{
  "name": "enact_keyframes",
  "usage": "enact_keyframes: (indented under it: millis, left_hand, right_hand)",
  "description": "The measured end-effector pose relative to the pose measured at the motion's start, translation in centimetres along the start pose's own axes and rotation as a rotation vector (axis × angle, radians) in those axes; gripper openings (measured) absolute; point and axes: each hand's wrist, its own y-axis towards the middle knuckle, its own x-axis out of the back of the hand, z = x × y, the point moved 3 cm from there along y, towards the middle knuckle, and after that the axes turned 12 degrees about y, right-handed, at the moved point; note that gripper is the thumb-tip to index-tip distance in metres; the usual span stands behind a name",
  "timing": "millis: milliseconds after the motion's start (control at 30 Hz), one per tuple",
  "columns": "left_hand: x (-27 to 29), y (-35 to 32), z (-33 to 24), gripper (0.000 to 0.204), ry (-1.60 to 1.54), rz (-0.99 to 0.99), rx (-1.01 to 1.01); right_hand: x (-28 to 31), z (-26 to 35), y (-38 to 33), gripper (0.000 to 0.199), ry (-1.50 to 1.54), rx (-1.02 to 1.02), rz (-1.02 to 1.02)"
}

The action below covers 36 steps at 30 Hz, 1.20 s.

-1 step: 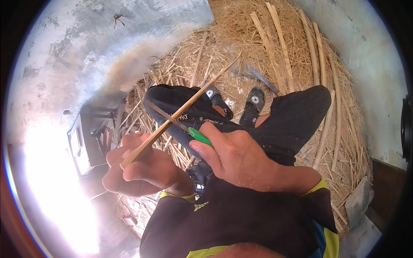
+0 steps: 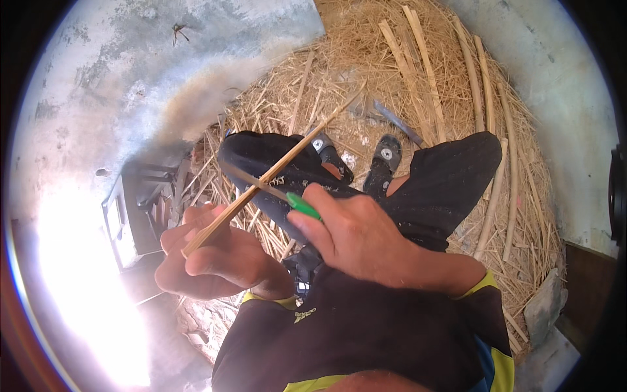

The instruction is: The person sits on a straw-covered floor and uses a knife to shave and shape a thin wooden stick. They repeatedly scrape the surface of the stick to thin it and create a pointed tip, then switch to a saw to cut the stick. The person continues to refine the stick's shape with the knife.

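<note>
Head view: the left hand [image 2: 219, 261] grips the near end of 1 stick [image 2: 284, 159], which slants far and right; the right hand [image 2: 362, 235] clasps a green-handled knife [image 2: 302, 205] that crosses the stick.

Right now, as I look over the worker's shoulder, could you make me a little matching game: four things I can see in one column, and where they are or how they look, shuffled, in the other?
Things
1. Knife
2. Stick
3. Trousers
4. Straw-like litter

Places and looks
A. Black, with pale flecks, worn
B. Held in the left hand
C. Pale brown, strewn all about
D. Green-handled, held in the right hand

Right pairs: 1-D, 2-B, 3-A, 4-C
</note>
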Motion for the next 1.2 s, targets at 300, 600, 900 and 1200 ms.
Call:
enact_keyframes:
  millis: [300, 600, 900, 1200]
  left_hand:
    - [-0.2, 1.3, -0.3, 0.043, 0.123, 0.103, -0.057]
    - [0.3, 0.0, -0.6, 0.044, 0.018, 0.062, -0.001]
    - [0.4, -0.1, -0.2, 0.035, 0.104, 0.016, 0.062]
    - [-0.3, 0.2, -1.6, 0.037, -0.005, -0.006, 0.24]
  right_hand:
    - [-0.2, 1.2, 0.0, 0.025, -0.111, -0.058, -0.004]
    - [-0.5, 0.6, -0.2, 0.023, -0.108, 0.043, -0.071]
    - [3.1, -12.8, -0.7, 0.033, -0.508, -0.294, -0.268]
    - [-0.2, 0.1, -0.9, 0.029, 0.0, -0.037, -0.094]
